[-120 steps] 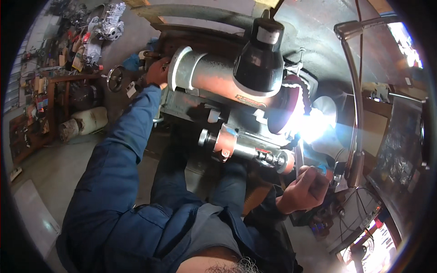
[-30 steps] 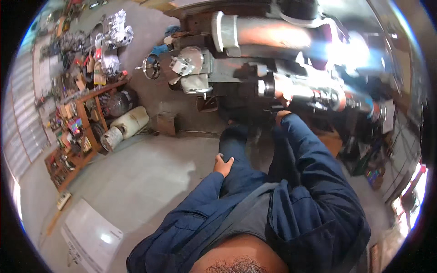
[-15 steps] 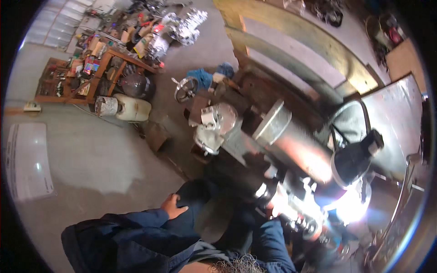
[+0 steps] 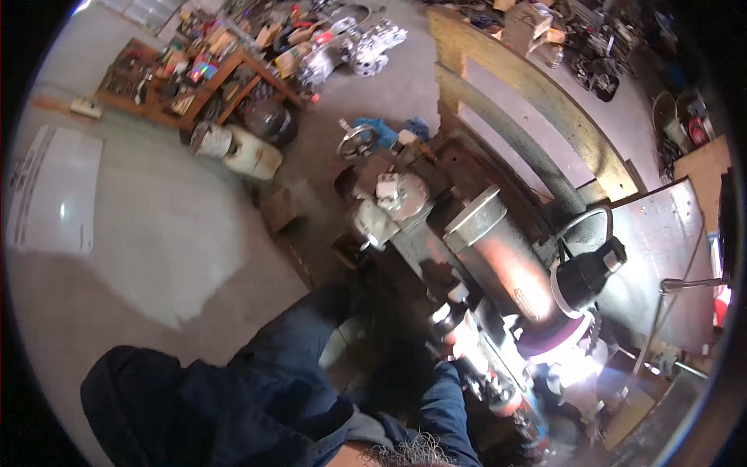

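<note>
My right forearm (image 4: 446,409), in a dark blue sleeve, reaches up to the lit front of a large grinding machine. Its hand meets the machine beside a row of shiny metal fittings (image 4: 482,373), where glare and dark shadow hide the fingers. Just right of there, a pinkish grinding wheel (image 4: 556,338) sits under a black cylindrical housing (image 4: 587,274), with a very bright glow below. My left hand is out of sight; only the dark jacket (image 4: 210,405) shows on that side, near my bent leg (image 4: 299,323).
A thick machine cylinder (image 4: 510,268) and a metal handwheel (image 4: 358,140) stand ahead. A wooden pallet (image 4: 537,93) leans behind them. To the far left are a cluttered wooden shelf (image 4: 167,86) and a whitish jug (image 4: 253,154). A bent metal arm (image 4: 661,311) rises at right.
My view has shifted, so the machine and shelf sit differently in it. My left hand, seen earlier resting on my leg, no longer shows. The right arm stays at the machine.
</note>
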Demonstrator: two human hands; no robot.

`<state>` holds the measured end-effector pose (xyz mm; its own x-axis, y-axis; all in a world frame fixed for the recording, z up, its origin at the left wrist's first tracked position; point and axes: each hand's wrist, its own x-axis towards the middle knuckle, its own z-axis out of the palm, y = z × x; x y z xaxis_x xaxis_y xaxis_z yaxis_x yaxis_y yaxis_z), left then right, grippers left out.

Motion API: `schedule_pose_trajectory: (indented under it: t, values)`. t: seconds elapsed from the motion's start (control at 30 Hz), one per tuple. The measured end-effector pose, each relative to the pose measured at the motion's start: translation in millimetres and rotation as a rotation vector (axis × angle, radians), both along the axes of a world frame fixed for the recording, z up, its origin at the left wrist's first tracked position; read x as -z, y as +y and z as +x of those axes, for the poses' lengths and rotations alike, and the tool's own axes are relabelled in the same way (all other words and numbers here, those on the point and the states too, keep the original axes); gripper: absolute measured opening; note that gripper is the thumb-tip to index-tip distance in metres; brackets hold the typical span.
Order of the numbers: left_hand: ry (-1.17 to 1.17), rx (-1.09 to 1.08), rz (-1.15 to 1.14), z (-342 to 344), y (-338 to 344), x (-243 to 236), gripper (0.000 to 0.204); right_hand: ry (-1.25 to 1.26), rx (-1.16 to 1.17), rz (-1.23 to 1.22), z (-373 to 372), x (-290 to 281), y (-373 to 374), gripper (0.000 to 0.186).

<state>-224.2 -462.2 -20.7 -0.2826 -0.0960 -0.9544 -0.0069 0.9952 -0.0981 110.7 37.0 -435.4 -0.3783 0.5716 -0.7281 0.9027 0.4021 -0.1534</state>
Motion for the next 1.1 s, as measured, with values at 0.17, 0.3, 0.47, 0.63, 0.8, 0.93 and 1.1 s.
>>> schedule_pose_trajectory:
  t: [0.17, 0.3, 0.47, 0.63, 0.8, 0.93, 1.1]
  values:
    - [-0.048, 0.112, 0.120, 16.4, -6.2, -16.3, 0.063, 0.322, 0.654, -0.401, 113.2, 7.6, -59.9, 0.051]
    - [-0.079, 0.086, 0.198, 86.1, -25.1, -3.1, 0.056, 0.263, 1.127, -0.740, 154.2, -175.0, -39.9, 0.050]
    - [-0.067, 0.153, 0.369, 95.8, 9.2, 38.9, 0.048, 0.273, 1.124, -0.529, 198.9, -257.5, -13.3, 0.046]
    - [-0.026, 0.215, 0.516, 92.0, 37.3, 78.7, 0.041, 0.363, 1.163, -0.477, 230.9, -251.3, 24.9, 0.046]
    - [0.106, 0.309, 0.708, 57.4, 30.4, 110.8, 0.035, 0.484, 1.284, -0.477, 254.1, -227.8, 50.6, 0.046]
    - [0.082, 0.208, 0.686, 19.7, -2.0, 153.3, 0.037, 0.568, 1.260, -0.408, 186.1, -246.9, 4.0, 0.042]
    - [0.105, 0.050, 0.404, -49.8, -25.2, 189.1, 0.041, 0.449, 1.082, -0.381, 73.3, -290.2, -64.5, 0.041]
